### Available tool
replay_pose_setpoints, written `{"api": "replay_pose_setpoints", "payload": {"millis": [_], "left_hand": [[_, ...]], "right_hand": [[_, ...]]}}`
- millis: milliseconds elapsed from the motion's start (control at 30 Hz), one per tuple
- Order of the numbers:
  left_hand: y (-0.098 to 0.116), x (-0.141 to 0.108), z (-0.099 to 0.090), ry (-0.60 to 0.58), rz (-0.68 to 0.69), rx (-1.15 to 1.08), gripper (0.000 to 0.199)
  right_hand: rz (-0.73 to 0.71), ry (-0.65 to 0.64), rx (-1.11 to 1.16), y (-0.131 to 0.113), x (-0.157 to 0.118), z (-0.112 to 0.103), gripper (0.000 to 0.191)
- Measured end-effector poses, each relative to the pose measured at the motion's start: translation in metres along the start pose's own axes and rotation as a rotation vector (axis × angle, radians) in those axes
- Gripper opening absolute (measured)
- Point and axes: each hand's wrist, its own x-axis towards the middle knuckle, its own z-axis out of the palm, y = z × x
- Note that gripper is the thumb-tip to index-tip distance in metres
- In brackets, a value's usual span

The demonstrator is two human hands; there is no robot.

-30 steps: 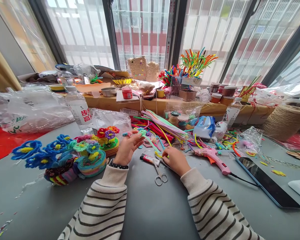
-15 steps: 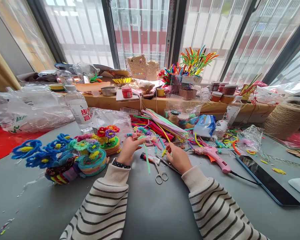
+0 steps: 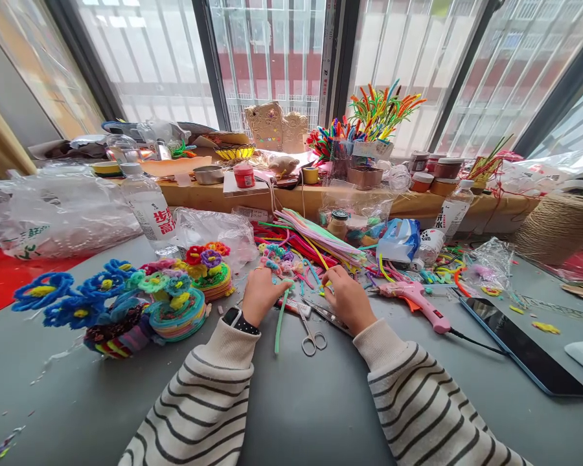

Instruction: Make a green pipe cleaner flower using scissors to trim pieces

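Observation:
My left hand [image 3: 260, 294] is closed, with a light green pipe cleaner [image 3: 280, 323] pinched between thumb and fingers. The strip hangs down toward the table. To its right, my right hand [image 3: 348, 301] has its fingers curled together beside a yellow pipe cleaner [image 3: 319, 255]; what lies between the fingertips is hidden. Small silver scissors [image 3: 312, 340] lie between my hands, across a white and red tube [image 3: 298, 307]. A second metal tool [image 3: 326, 315] lies partly under my right hand.
Pipe-cleaner flowers [image 3: 80, 304] in woven pots stand at left. A pink glue gun [image 3: 418, 301] and a phone [image 3: 519, 346] lie at right. Behind my hands are a pipe-cleaner bundle [image 3: 320, 238], scraps and water bottles [image 3: 148, 210]. A twine spool [image 3: 558, 226] stands far right.
My left hand has turned palm-down and moved slightly right and lower, showing a wristwatch. The green pipe cleaner now hangs tilted further left. My right hand has barely shifted, its fingers slightly higher.

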Motion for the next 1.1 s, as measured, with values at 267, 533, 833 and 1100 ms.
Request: {"api": "replay_pose_setpoints", "payload": {"millis": [267,533,833,1100], "left_hand": [[0.019,-0.012,0.016,-0.237,0.219,-0.338,0.019],[0.021,-0.012,0.009,-0.185,0.147,-0.308,0.014],[0.027,-0.002,0.018,-0.099,0.398,-0.004,0.009],[0.044,0.002,0.026,-0.25,0.392,-0.018,0.011]], "right_hand": [[-0.179,0.081,0.165,-0.005,-0.002,-0.001,0.014],[-0.094,0.111,0.131,0.001,-0.003,-0.001,0.015],[0.026,0.225,0.129,0.019,-0.006,-0.017,0.013],[-0.112,0.204,0.131,0.015,-0.005,-0.011,0.013]]}}
